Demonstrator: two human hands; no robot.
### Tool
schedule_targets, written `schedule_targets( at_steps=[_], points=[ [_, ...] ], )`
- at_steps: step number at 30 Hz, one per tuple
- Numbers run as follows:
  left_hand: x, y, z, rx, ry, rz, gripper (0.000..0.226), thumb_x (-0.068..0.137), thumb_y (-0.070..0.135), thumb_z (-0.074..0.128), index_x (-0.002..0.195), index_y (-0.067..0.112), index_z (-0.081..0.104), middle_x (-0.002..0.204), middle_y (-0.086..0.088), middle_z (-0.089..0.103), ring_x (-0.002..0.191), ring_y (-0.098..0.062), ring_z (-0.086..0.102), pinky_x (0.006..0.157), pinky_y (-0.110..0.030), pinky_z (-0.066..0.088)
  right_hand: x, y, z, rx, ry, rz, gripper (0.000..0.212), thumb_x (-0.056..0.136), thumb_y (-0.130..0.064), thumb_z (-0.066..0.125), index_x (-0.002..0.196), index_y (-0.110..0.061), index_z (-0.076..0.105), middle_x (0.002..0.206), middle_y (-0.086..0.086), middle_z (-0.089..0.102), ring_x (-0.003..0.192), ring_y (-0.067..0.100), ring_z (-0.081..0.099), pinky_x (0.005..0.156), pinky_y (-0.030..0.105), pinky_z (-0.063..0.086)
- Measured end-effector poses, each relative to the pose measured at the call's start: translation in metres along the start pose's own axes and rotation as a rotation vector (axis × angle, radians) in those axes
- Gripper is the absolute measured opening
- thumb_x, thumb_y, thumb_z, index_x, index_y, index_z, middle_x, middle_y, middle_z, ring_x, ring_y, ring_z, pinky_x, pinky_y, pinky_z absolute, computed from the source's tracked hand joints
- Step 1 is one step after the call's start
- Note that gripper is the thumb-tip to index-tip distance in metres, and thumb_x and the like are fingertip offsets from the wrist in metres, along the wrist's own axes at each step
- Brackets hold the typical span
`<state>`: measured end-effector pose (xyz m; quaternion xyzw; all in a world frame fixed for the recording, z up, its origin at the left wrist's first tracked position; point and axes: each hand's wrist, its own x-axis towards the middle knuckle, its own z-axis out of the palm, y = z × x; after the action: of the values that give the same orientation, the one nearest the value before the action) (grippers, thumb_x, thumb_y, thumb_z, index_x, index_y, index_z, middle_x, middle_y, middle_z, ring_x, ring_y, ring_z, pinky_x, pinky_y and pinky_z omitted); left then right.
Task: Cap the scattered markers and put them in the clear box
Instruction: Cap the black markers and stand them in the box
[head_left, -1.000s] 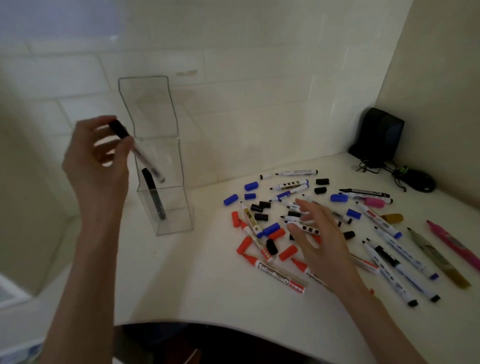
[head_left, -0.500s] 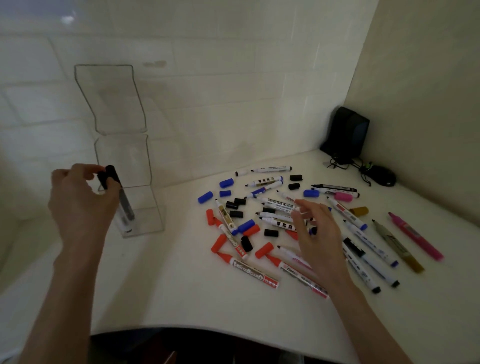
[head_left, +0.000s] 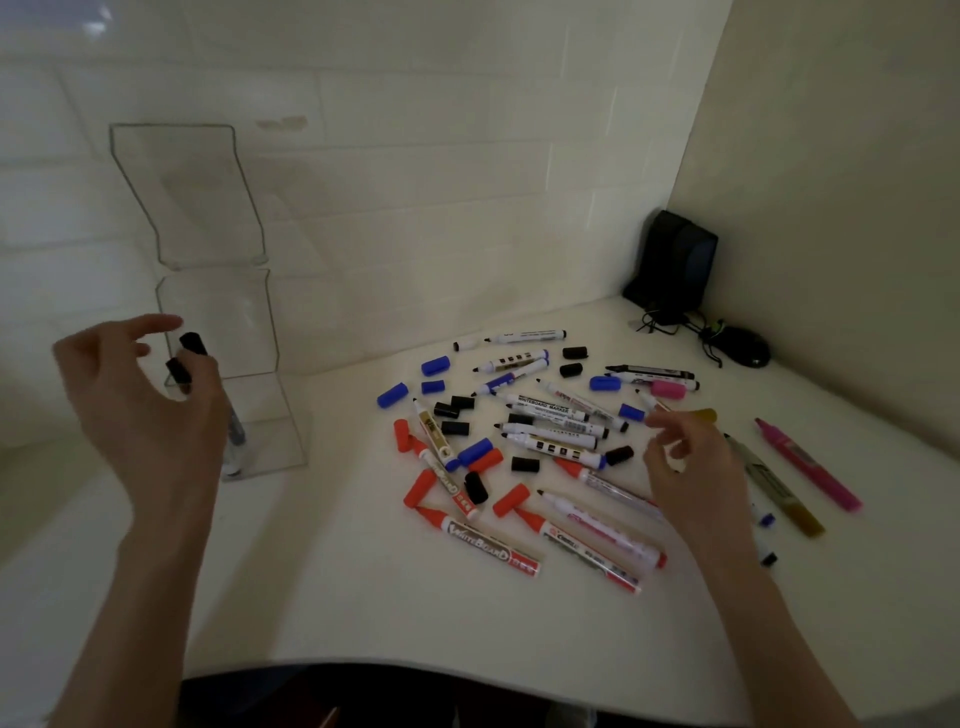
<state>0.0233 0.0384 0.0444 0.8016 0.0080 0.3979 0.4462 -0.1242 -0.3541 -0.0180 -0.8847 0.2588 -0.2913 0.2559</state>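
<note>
I find my left hand (head_left: 140, 415), fingers loosely spread, beside two black markers (head_left: 191, 344) standing in the clear box (head_left: 223, 312), frame left. Right hand (head_left: 691, 467) hovers loosely curled, empty, over scattered markers (head_left: 553, 432) mid-right. Risk: on withdrawal, the left hand could tip the box.

Dim, warm light. Faint glare on wall tile (head_left: 98, 26) at 11 o'clock. My left hand (head_left: 140, 410) and right hand (head_left: 691, 467) blurred. Tile lines bow near frame edges.

dim light. a white tiled wall (head_left: 415, 156) far, a plain beige wall (head_left: 831, 182) right, meeting above a white curved-edged tabletop (head_left: 363, 597); a black boxy speaker (head_left: 675, 260) stands in that far right corner.
</note>
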Motion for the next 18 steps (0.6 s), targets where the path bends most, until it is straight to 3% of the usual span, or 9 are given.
schedule_targets(
  at_steps=[2, 4, 6, 8, 11, 14, 18],
  points=[
    [-0.017, 0.018, 0.008, -0.057, 0.042, 0.099, 0.030, 0.087, 0.012, 0.049, 0.112, 0.024, 0.061, 0.119, -0.012, 0.053, 0.101, -0.014, 0.051, 0.081, -0.008, 0.039, -0.001, 0.013, -0.015, -0.053, -0.024, 0.036, 0.020, 0.090, -0.012, 0.067, 0.107, -0.021, 0.065, 0.093, -0.005, 0.061, 0.079, 0.007, 0.056, 0.068, 0.020, 0.041],
    [-0.041, 0.038, 0.021, -0.101, 0.047, 0.267, 0.028, 0.085, -0.003, 0.051, 0.106, 0.009, 0.065, 0.109, -0.008, 0.052, 0.094, -0.018, 0.052, 0.080, -0.024, 0.046, -0.004, 0.024, -0.028, -0.099, -0.079, 0.059, 0.019, 0.088, -0.017, 0.072, 0.104, -0.023, 0.064, 0.091, -0.005, 0.061, 0.075, 0.001, 0.053, 0.062, 0.017, 0.039],
    [-0.064, 0.052, 0.038, -0.172, -0.181, 0.392, 0.028, 0.086, -0.010, 0.054, 0.102, 0.010, 0.066, 0.102, -0.005, 0.058, 0.088, -0.014, 0.055, 0.079, -0.026, 0.045, -0.009, 0.031, -0.037, -0.141, -0.133, 0.062, 0.017, 0.087, -0.023, 0.074, 0.102, -0.024, 0.065, 0.090, -0.006, 0.063, 0.071, -0.003, 0.052, 0.059, 0.013, 0.036],
    [-0.084, 0.062, 0.056, -0.181, -0.525, 0.391, 0.030, 0.090, -0.001, 0.060, 0.106, 0.025, 0.064, 0.099, 0.009, 0.064, 0.089, -0.001, 0.060, 0.080, -0.014, 0.043, -0.016, 0.035, -0.042, -0.180, -0.172, 0.048, 0.014, 0.088, -0.026, 0.074, 0.100, -0.023, 0.067, 0.088, -0.008, 0.062, 0.068, -0.002, 0.052, 0.056, 0.012, 0.034],
    [-0.112, 0.074, 0.083, -0.018, -0.850, 0.355, 0.025, 0.096, 0.026, 0.060, 0.112, 0.045, 0.060, 0.102, 0.025, 0.061, 0.091, 0.004, 0.060, 0.086, -0.017, 0.049, -0.023, 0.040, -0.048, -0.194, -0.171, 0.047, 0.012, 0.088, -0.031, 0.074, 0.097, -0.026, 0.068, 0.085, -0.010, 0.061, 0.067, -0.002, 0.052, 0.056, 0.011, 0.032],
    [-0.131, 0.090, 0.102, -0.008, -0.989, 0.340, 0.020, 0.097, 0.031, 0.060, 0.116, 0.039, 0.062, 0.108, 0.020, 0.061, 0.098, 0.000, 0.058, 0.091, -0.022, 0.051, -0.026, 0.048, -0.050, -0.182, -0.143, 0.048, 0.011, 0.087, -0.035, 0.073, 0.094, -0.027, 0.069, 0.085, -0.011, 0.061, 0.070, 0.001, 0.055, 0.058, 0.013, 0.037],
    [-0.136, 0.102, 0.115, 0.183, -0.968, 0.378, 0.018, 0.094, 0.038, 0.064, 0.112, 0.037, 0.066, 0.102, 0.017, 0.059, 0.093, -0.002, 0.054, 0.083, -0.019, 0.046, -0.032, 0.052, -0.048, -0.241, -0.138, -0.009, 0.014, 0.084, -0.037, 0.076, 0.092, -0.027, 0.071, 0.083, -0.009, 0.059, 0.077, 0.007, 0.054, 0.061, 0.014, 0.035]
  ],
)
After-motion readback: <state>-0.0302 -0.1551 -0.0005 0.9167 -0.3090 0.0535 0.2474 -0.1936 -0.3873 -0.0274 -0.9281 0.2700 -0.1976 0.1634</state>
